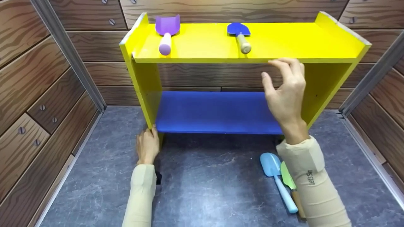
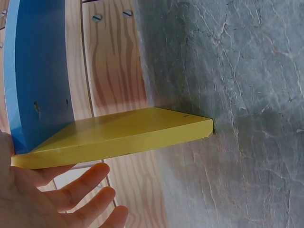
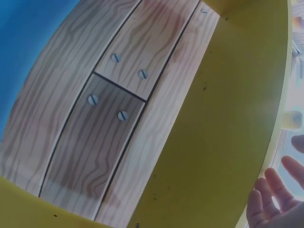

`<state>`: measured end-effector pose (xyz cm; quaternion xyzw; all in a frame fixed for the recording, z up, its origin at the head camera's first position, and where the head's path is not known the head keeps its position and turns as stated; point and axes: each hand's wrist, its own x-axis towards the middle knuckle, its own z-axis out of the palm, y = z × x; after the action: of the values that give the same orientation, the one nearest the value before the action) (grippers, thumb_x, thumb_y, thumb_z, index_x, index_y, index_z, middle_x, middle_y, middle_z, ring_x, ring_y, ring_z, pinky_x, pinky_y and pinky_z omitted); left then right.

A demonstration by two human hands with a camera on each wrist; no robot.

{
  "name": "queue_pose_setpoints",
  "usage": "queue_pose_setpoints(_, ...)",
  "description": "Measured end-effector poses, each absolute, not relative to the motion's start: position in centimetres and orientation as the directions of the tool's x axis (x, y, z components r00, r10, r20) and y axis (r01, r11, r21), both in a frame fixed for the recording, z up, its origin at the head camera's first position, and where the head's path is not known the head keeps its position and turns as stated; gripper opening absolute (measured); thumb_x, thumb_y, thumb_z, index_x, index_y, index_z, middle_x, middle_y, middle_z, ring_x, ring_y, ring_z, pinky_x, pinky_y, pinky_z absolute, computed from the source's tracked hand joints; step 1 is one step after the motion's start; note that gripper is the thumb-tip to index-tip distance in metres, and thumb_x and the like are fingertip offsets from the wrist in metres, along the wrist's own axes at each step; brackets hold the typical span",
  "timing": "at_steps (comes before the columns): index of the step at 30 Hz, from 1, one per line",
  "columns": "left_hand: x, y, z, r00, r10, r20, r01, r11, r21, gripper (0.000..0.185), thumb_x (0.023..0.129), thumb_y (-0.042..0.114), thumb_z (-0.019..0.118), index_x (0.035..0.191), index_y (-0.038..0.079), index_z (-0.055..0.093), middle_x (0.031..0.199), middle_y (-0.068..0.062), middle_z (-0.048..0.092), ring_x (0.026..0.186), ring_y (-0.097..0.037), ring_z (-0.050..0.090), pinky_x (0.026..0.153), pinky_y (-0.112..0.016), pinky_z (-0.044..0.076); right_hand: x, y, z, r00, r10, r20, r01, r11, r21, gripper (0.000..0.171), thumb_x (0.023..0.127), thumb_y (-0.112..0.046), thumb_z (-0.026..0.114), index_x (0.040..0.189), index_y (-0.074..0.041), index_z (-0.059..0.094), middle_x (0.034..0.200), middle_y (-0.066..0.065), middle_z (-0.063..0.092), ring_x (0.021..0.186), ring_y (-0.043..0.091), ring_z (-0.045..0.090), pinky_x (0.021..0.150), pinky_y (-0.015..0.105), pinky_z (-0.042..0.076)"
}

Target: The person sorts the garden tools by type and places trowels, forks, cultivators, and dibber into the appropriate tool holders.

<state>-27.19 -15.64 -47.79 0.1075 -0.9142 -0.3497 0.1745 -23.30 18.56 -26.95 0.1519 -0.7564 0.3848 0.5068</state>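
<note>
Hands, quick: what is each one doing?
Left hand: open, resting against the yellow shelf side panel's bottom.
Right hand: open, fingers loosely bent, touching the top board's front edge.

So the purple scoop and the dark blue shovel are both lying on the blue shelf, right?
Not quite. The purple scoop and the dark blue shovel both lie on the yellow top shelf, not the blue shelf lower down, which has no tools on it. The head view shows this.

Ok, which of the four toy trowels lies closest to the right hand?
The dark blue trowel on the yellow top shelf, just left of the right hand. The purple one is farther left; the other two lie on the floor.
</note>
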Motion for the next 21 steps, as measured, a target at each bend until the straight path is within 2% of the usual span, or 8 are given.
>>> queue_pose_setpoints(5, -27.1, -15.7, -47.8, -0.918, -0.323, 0.232, -0.084, 0.727, 0.682, 0.051, 0.11, 0.034, 0.038, 0.093, -0.006, 0.064, 0.099, -0.03, 0.064, 0.101, -0.052, 0.058, 0.09, -0.06, 0.042, -23.3, 19.6, -28.3, -0.476, 0.134, 0.869, -0.587, 0.687, -0.428, 0.021, 0.087, 0.004, 0.072, 0.107, 0.009, 0.071, 0.106, 0.025, 0.063, 0.104, 0.038, 0.053, 0.093, 0.04, 0.038)
queue_pose_setpoints(10, -27.1, -15.8, -47.8, -0.918, -0.327, 0.226, -0.09, 0.724, 0.684, 0.051, 0.11, 0.034, 0.038, 0.094, -0.007, 0.064, 0.098, -0.03, 0.064, 0.1, -0.052, 0.058, 0.089, -0.06, 0.043, -23.3, 20.4, -29.3, -0.48, 0.092, 0.873, -0.576, 0.718, -0.392, 0.022, 0.088, 0.001, 0.071, 0.107, 0.011, 0.07, 0.105, 0.028, 0.063, 0.104, 0.042, 0.054, 0.091, 0.043, 0.04)
queue_pose_setpoints(16, -27.2, -15.7, -47.8, -0.919, -0.326, 0.222, -0.091, 0.722, 0.686, 0.051, 0.11, 0.035, 0.038, 0.093, -0.005, 0.065, 0.096, -0.029, 0.064, 0.098, -0.052, 0.059, 0.087, -0.061, 0.044, -22.9, 21.1, -30.2, -0.496, 0.079, 0.864, -0.558, 0.734, -0.388, 0.022, 0.089, 0.001, 0.072, 0.108, 0.011, 0.07, 0.105, 0.028, 0.063, 0.1, 0.042, 0.055, 0.083, 0.037, 0.039)
queue_pose_setpoints(21, -27.2, -15.7, -47.8, -0.917, -0.327, 0.228, -0.087, 0.723, 0.686, 0.051, 0.11, 0.035, 0.038, 0.095, -0.006, 0.065, 0.097, -0.03, 0.064, 0.099, -0.053, 0.059, 0.087, -0.061, 0.043, -22.6, 21.7, -30.9, -0.514, 0.099, 0.852, -0.54, 0.735, -0.411, 0.022, 0.088, 0.002, 0.072, 0.108, 0.011, 0.07, 0.105, 0.028, 0.064, 0.102, 0.042, 0.056, 0.085, 0.04, 0.039)
